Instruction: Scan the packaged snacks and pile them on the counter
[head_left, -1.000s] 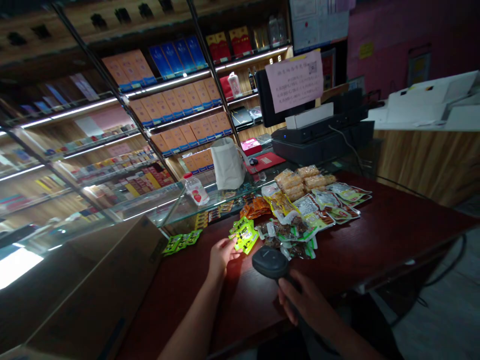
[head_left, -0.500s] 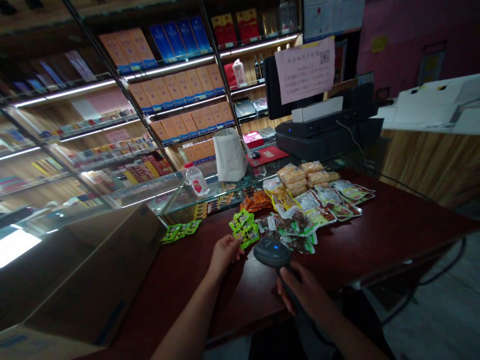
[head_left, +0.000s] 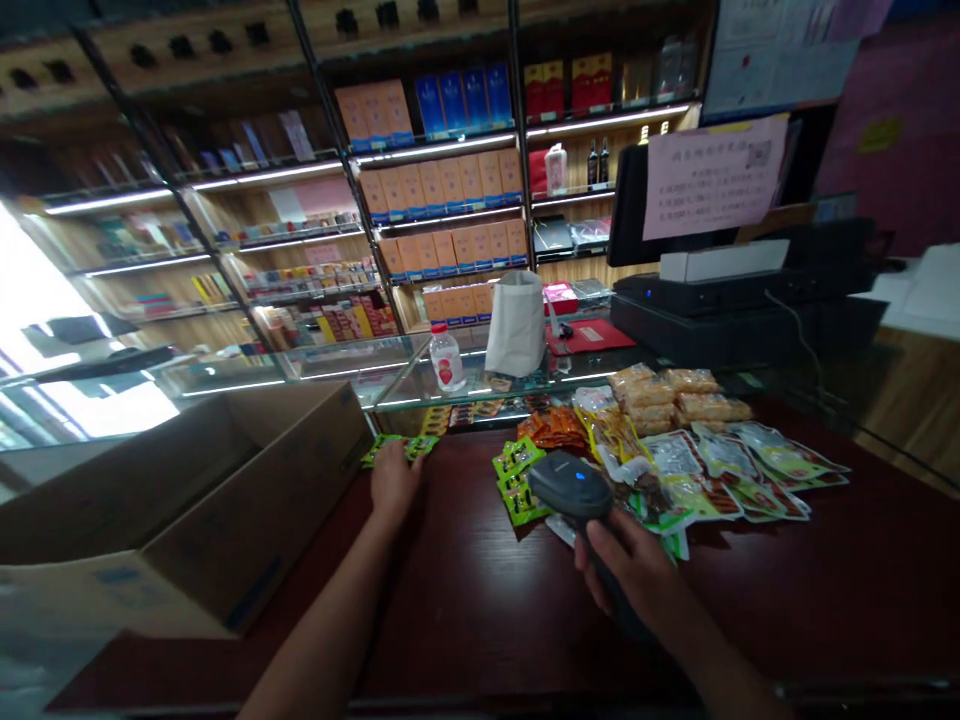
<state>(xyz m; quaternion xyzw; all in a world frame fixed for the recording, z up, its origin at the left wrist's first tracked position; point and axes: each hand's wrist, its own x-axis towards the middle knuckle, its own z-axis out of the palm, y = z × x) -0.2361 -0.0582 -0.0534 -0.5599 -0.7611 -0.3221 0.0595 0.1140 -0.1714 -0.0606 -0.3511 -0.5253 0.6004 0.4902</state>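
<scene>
1. The dark red surface (head_left: 450,610) spreads beneath both hands.
2. The open cardboard box (head_left: 285,510) rests on it, just left of the left hand; its floor is hidden.
3. The pale bag (head_left: 515,330) stands upright beyond the hands, contents hidden.
4. The right hand (head_left: 626,555) is wrapped round the handle of the black scanner (head_left: 570,485).
5. The left hand (head_left: 394,480) reaches over the row of green packets (head_left: 424,447); whether it grips them, I cannot tell.
6. The red-capped bottle (head_left: 448,362) stands beyond the left hand.
7. The fanned green packets (head_left: 516,482) lie between the hands.
</scene>
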